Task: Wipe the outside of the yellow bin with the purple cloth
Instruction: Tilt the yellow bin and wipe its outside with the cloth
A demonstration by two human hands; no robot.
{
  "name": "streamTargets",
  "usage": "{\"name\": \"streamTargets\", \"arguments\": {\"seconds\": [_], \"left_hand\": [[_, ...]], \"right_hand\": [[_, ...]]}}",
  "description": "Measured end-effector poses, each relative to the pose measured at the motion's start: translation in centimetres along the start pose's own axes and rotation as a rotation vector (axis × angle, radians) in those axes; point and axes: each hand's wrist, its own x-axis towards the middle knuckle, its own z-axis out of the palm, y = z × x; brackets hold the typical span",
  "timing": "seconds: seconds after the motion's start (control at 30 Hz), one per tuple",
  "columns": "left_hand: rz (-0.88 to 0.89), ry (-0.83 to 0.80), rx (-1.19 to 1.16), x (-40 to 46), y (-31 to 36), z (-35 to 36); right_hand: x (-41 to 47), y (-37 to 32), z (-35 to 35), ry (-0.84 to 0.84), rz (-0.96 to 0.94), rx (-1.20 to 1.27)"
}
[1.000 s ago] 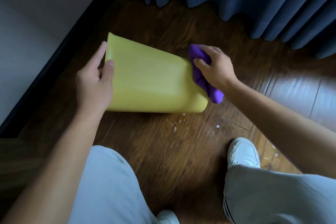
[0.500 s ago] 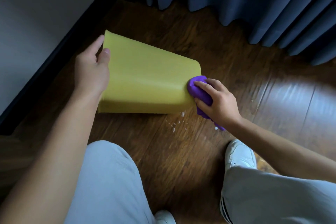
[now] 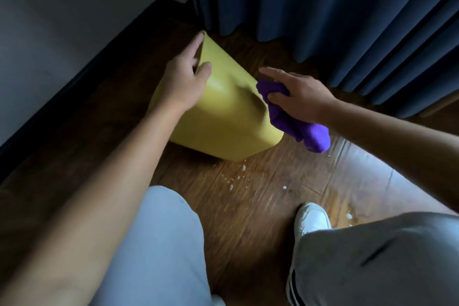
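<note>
two hands share the job: the left hand [image 3: 185, 79] steadies the bin [image 3: 223, 117], which lies on its side on the floor [image 3: 248, 206], while the right hand [image 3: 300, 93] works the cloth [image 3: 295, 117] at the base end. best to keep the bin pinned, press the cloth flat and turn the bin for unwiped sides. left grip curls over the rim; right grip pinches the bunched cloth, forefinger straight.

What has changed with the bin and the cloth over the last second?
The right hand swept the purple cloth down the yellow bin's base end, then back up. The bin turned, its base now nearer the person. The left hand still grips the rim.
</note>
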Motion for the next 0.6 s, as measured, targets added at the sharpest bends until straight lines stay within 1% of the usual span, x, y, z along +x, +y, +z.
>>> {"name": "streamTargets", "arguments": {"seconds": [0.1, 0.17, 0.2, 0.3, 0.4, 0.5, 0.6], "left_hand": [[0.139, 0.293, 0.078, -1.4, -0.3, 1.1], [0.196, 0.396, 0.087, -1.5, -0.6, 1.3], [0.213, 0.404, 0.094, -1.7, -0.6, 1.4], [0.22, 0.341, 0.093, -3.2, 0.1, 1.9], [0.293, 0.278, 0.131, -5.1, 0.6, 3.1], [0.421, 0.234, 0.156, -7.0, 1.0, 4.8], [0.456, 0.265, 0.164, -8.1, 1.1, 6.2]], "right_hand": [[2.3, -1.8, -2.1, -0.039, 0.016, -0.107], [3.4, -3.0, -3.3, -0.033, 0.046, -0.122], [3.9, -3.6, -3.9, -0.022, 0.065, -0.121], [5.0, -5.7, -4.9, 0.016, 0.148, -0.091], [5.7, -8.0, -5.1, 0.05, 0.216, -0.106], [5.9, -10.7, -5.4, 0.036, 0.193, -0.227], [5.4, -12.1, -5.3, -0.055, 0.208, -0.417]]}}
